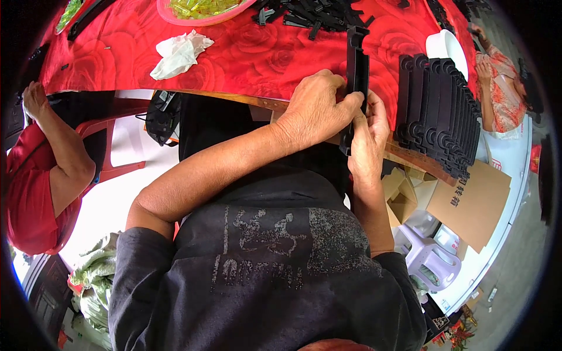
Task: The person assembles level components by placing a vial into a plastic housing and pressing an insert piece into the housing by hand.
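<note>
Both of my hands hold a long black plastic channel-shaped part at the front edge of the table. It stands nearly upright in the view, its far end over the red cloth. My left hand grips it from the left, with thumb and fingers closed near its middle. My right hand is closed round its lower right side, with the fingers partly hidden behind it. Just to the right, a row of similar black parts lies close together along the table edge. Small black pieces are heaped beyond the held part.
A red rose-patterned cloth covers the table. On it are a crumpled white tissue, a pink basin of yellow-green pieces and a white bowl. People sit at left and right. Cardboard and a lilac plastic stool stand below right.
</note>
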Demonstrator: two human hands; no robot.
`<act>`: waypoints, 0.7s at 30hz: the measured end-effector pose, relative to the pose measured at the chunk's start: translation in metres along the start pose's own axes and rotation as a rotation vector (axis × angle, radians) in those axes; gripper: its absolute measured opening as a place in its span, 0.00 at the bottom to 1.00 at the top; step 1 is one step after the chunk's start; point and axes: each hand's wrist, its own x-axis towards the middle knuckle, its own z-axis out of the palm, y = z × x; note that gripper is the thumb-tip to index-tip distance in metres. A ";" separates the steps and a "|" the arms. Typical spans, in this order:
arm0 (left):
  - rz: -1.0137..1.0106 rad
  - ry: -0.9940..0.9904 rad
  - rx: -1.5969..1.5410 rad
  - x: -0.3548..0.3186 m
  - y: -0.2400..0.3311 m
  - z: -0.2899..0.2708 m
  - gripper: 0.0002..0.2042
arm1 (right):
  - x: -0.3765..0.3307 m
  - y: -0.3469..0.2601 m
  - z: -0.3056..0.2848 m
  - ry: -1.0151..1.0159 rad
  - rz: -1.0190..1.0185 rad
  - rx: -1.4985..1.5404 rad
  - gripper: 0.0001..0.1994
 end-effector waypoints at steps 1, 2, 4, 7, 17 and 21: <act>0.000 0.011 -0.027 0.001 0.001 -0.001 0.20 | -0.001 -0.001 0.000 0.000 0.000 0.000 0.17; 0.000 0.012 -0.027 0.002 0.002 -0.002 0.20 | -0.003 -0.004 0.001 -0.002 0.056 0.070 0.17; 0.008 -0.007 0.011 0.005 0.002 -0.006 0.19 | -0.007 -0.010 0.003 -0.004 0.113 0.142 0.17; -0.132 -0.133 -0.094 0.008 0.007 -0.016 0.20 | -0.012 -0.015 0.003 -0.073 0.125 0.238 0.18; -0.139 -0.322 -0.185 0.003 -0.002 -0.026 0.18 | 0.013 -0.011 -0.008 -0.008 0.079 0.359 0.25; -0.107 -0.499 -0.175 -0.003 -0.004 -0.028 0.14 | 0.027 -0.013 -0.001 -0.212 0.246 0.752 0.26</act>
